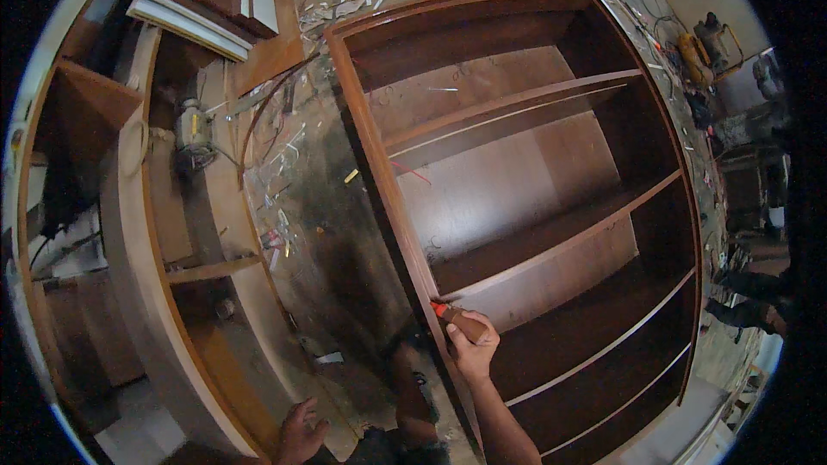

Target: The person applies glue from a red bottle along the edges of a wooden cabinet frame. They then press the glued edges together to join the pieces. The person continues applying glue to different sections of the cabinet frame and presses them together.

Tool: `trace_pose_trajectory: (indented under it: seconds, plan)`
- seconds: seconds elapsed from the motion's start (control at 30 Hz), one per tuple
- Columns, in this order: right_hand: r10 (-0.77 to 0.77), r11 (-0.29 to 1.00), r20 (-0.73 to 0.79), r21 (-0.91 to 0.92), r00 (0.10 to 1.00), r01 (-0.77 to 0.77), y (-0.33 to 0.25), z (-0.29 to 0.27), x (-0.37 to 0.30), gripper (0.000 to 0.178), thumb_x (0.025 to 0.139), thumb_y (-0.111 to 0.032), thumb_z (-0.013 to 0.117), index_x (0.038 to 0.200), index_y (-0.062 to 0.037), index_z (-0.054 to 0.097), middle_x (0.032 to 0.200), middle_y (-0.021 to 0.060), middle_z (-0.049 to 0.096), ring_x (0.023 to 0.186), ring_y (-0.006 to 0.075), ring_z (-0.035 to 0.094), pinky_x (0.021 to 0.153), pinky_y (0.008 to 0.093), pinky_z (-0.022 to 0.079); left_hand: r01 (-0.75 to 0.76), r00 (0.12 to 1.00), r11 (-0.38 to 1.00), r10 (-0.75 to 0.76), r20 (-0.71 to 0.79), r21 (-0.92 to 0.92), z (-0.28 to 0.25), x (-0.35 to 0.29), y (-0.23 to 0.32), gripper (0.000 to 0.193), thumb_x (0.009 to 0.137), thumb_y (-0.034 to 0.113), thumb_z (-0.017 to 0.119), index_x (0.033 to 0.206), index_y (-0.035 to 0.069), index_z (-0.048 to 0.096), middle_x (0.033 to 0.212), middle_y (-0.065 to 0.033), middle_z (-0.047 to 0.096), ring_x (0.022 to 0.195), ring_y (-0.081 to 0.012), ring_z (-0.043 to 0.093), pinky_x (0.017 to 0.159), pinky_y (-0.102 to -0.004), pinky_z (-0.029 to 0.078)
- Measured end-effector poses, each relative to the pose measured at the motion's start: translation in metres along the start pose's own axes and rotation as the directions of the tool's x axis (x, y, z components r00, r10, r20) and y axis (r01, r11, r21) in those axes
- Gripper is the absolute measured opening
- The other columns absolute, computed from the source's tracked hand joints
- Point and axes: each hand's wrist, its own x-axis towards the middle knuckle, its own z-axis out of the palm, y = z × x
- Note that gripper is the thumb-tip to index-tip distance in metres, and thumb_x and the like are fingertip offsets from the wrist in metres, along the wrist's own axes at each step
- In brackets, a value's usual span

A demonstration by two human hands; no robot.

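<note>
A large dark brown wooden cabinet [379, 164] with several shelves lies on its back on the floor. My right hand [475, 349] grips a small brown tube with an orange-red tip [457, 320]. The tip touches the cabinet's left front edge where a shelf [560, 241] meets it. My left hand [300, 435] hangs low near the bottom of the picture, fingers loosely curled, holding nothing I can see.
Another wooden cabinet frame [129, 232] lies at the left. The dusty floor [319, 207] between them is littered with scraps and offcuts. A small machine [195, 133] sits upper left. Power tools and cables [698, 43] lie at upper right. Another person's limbs [749, 301] show at right.
</note>
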Motion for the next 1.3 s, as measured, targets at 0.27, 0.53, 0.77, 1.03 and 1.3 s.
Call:
trace_pose_trajectory:
  seconds: [0.27, 0.53, 0.77, 1.03, 1.3]
  plan:
    - [-0.081, 0.995, 0.027, -0.051, 0.996, 0.082, 0.030, -0.065, -0.054, 0.027, 0.080, 0.002, 0.078, 0.104, 0.0012, 0.066, 0.103, 0.0078, 0.068, 0.096, 0.0155, 0.065, 0.087, 0.0302, 0.052, 0.062, 0.998, 0.973, -0.062, 0.007, -0.223, 0.065, -0.067, -0.091, 0.060, 0.085, 0.007, 0.072, 0.140, 0.007, 0.048, 0.123, -0.0140, 0.061, 0.105, -0.0219, 0.064, 0.087, -0.0359, 0.055]
    - [-0.109, 0.992, 0.023, -0.063, 0.994, 0.110, 0.055, -0.126, -0.110, 0.027, 0.080, 0.003, 0.079, 0.104, 0.0016, 0.065, 0.107, 0.0089, 0.068, 0.100, 0.0170, 0.064, 0.091, 0.0308, 0.051, 0.082, 0.996, 0.997, -0.082, 0.019, -0.013, 0.088, -0.145, -0.117, 0.060, 0.087, 0.014, 0.074, 0.141, 0.009, 0.048, 0.120, -0.0121, 0.062, 0.103, -0.0207, 0.063, 0.089, -0.0371, 0.054]
    - [-0.061, 0.998, 0.024, -0.032, 0.998, 0.062, 0.066, -0.173, -0.157, 0.028, 0.080, 0.004, 0.078, 0.104, 0.0024, 0.065, 0.111, 0.0128, 0.069, 0.103, 0.0198, 0.065, 0.094, 0.0328, 0.051, 0.083, 0.995, 0.994, -0.080, 0.054, -0.074, 0.115, -0.178, -0.112, 0.064, 0.084, 0.013, 0.078, 0.141, 0.005, 0.049, 0.128, -0.0155, 0.060, 0.111, -0.0247, 0.063, 0.091, -0.0370, 0.053]
    - [0.030, 1.000, 0.036, -0.001, 0.999, -0.030, 0.089, -0.242, -0.218, 0.026, 0.079, 0.005, 0.076, 0.102, 0.0019, 0.066, 0.114, 0.0133, 0.069, 0.105, 0.0193, 0.065, 0.094, 0.0323, 0.051, 0.012, 0.994, 0.995, -0.001, 0.108, -0.098, 0.196, -0.225, -0.106, 0.062, 0.086, 0.008, 0.075, 0.141, 0.004, 0.048, 0.126, -0.0140, 0.060, 0.108, -0.0251, 0.064, 0.091, -0.0360, 0.053]
    - [0.077, 0.996, 0.053, 0.046, 0.996, -0.080, 0.124, -0.315, -0.278, 0.026, 0.079, 0.005, 0.077, 0.103, 0.0010, 0.067, 0.116, 0.0124, 0.070, 0.107, 0.0188, 0.065, 0.095, 0.0320, 0.051, 0.031, 0.989, 0.997, -0.019, 0.147, -0.076, 0.282, -0.278, -0.098, 0.056, 0.091, 0.019, 0.071, 0.141, 0.007, 0.050, 0.123, -0.0139, 0.062, 0.111, -0.0226, 0.063, 0.091, -0.0366, 0.052]
